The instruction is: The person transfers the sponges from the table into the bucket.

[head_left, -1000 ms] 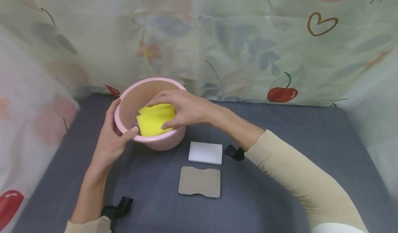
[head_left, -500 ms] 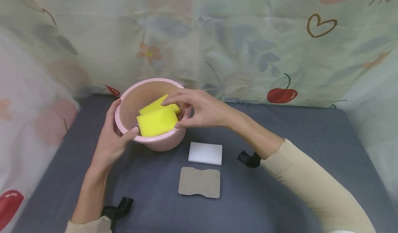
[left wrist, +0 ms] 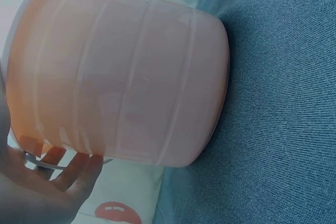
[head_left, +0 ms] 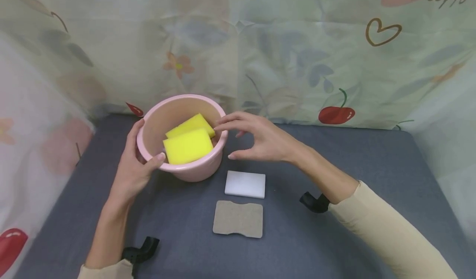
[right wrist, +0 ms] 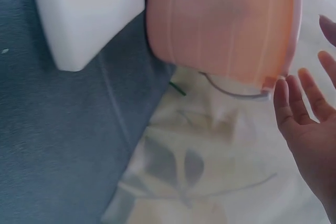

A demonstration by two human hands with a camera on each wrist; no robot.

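Observation:
A pink bucket (head_left: 197, 171) stands at the back left of the table, its inside facing the head camera. My left hand (head_left: 130, 167) grips its left rim, thumb over the front edge and fingers around the outside wall (left wrist: 121, 77). Two yellow sponges (head_left: 187, 146) lie in the bucket, one partly over the other; what is under them is mostly hidden. My right hand (head_left: 264, 140) is at the bucket's right rim with fingers spread and nothing held. In the right wrist view its fingertips appear close to the rim (right wrist: 294, 19); I cannot tell if they touch.
In front of the bucket lies a white block (head_left: 245, 184), and nearer still a grey-brown flat pad (head_left: 238, 219) with notched long edges. A dark cloth covers the table (head_left: 297, 246). Behind it hangs a patterned curtain (head_left: 279, 64). The bucket's wire handle (right wrist: 231, 93) hangs at the back.
My right hand has let go of the front yellow sponge and drawn back to the right, out of the bucket. The left hand and the bucket have stayed in place.

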